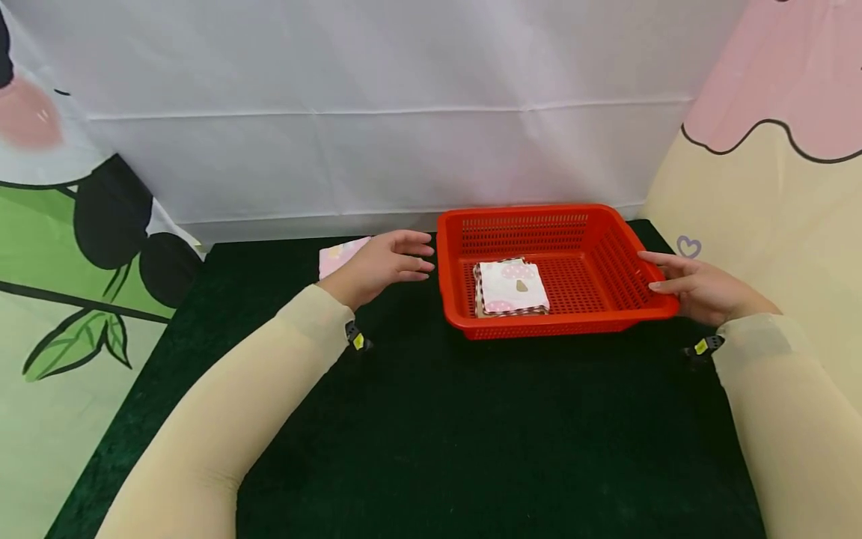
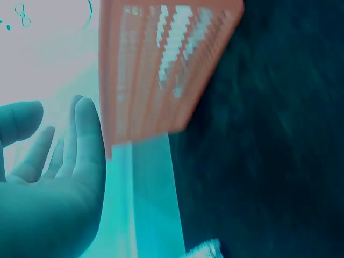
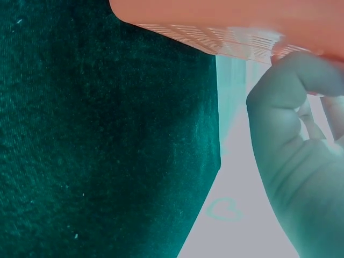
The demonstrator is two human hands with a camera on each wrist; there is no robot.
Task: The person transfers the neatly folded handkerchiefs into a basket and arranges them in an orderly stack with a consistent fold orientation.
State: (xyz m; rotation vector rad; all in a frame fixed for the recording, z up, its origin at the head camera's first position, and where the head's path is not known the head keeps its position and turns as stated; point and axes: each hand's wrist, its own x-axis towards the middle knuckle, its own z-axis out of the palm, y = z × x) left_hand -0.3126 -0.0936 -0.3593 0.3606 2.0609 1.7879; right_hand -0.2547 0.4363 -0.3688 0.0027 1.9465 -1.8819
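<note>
Red basket [image 1: 572, 322] shows its folded cloths [image 1: 508, 290] only in head view

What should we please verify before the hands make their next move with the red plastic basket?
1. Right hand gripping the right end of the red plastic basket: ok.
2. Left hand gripping the left end: not ok, it is near but not holding.
3. Stacked folded cloths inside the basket: ok.
4. Pink patterned cloth clear of the left hand: cannot tell, partly hidden.
5. Basket resting flat on the green tabletop: cannot tell.
</note>
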